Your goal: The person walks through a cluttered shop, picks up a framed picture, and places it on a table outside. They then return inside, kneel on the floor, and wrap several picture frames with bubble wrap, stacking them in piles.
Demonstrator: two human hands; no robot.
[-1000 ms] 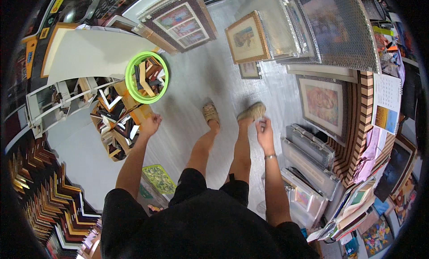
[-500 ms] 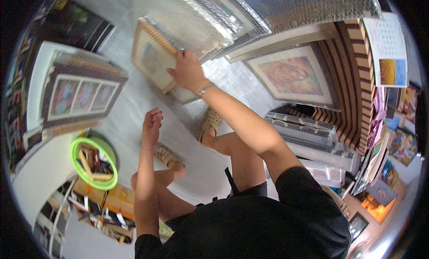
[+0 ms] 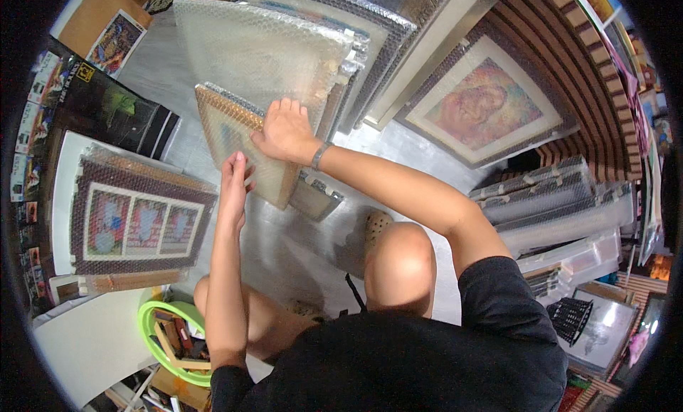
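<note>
A light-wood picture frame [image 3: 238, 145] in bubble wrap stands tilted before me, close to a larger bubble-wrapped frame [image 3: 242, 53] behind it. My right hand [image 3: 287, 133] is closed over its top edge, the thumb at the near side and the fingers reaching over toward the back. Their tips are partly hidden in the foreshortening. Just in front of the near face, my left hand [image 3: 236, 184] is raised with its fingers apart and slightly bent, holding nothing. Low beside the wood frame's right corner is a smaller wrapped piece [image 3: 313, 199].
Several wrapped frames stand at the back. A wrapped portrait picture [image 3: 491, 103] leans at the right, near stacked wrapped packages [image 3: 541, 191]. On the left, a wrapped three-panel picture [image 3: 142, 223] stands above a green tub [image 3: 153, 334] of frame pieces. My bent knee [image 3: 400, 259] is close below.
I have crouched lower, and the frames appear nearer. My left hand has come up to the wood frame's near face. My right hand stays at its top edge.
</note>
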